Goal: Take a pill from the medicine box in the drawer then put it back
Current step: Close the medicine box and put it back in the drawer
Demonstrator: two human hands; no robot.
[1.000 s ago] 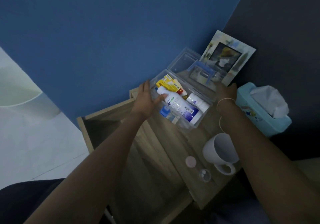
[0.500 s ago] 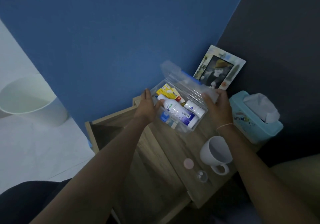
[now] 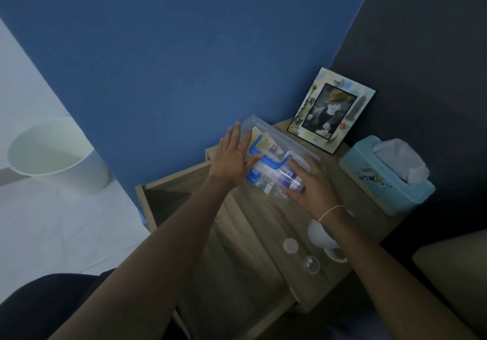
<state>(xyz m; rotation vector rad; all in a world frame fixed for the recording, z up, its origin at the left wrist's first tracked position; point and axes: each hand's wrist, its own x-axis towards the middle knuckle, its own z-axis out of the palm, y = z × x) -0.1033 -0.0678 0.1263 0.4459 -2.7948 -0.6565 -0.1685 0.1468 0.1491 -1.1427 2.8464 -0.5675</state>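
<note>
Room: a corner where a deep blue wall (image 3: pixel 184 50) meets a darker grey one, with pale floor at the left; the light is dim.
Surface: a low wooden bedside cabinet (image 3: pixel 266 223) with a light grain top, its top drawer (image 3: pixel 155 194) pulled out toward the left and dark inside.
Medicine box: a clear plastic box with a blue carry handle (image 3: pixel 274 165) sits on the cabinet top near the blue wall, not in the drawer; its lid lies down over the contents (whether it is latched cannot be told). Cartons and a white bottle show blurred through the plastic.
Left hand: the left hand (image 3: pixel 232 159) is spread open, fingers straight, palm against the box's left end beside the handle.
Right hand: the right hand (image 3: pixel 313 187) is open too, fingers splayed flat on the lid and near right corner of the box, gripping nothing; a thin pale string circles the wrist.
Near the box: a white ceramic mug (image 3: pixel 322 237) is partly hidden under the right forearm; just in front lie a small round pink cap (image 3: pixel 290 245) and a small clear round container (image 3: pixel 311 263).
Further out: a framed picture (image 3: pixel 330 110) leans in the corner, with a light blue tissue box (image 3: pixel 382 179) to its right.
Floor: a white plastic bin (image 3: pixel 55 155) stands at the left.
</note>
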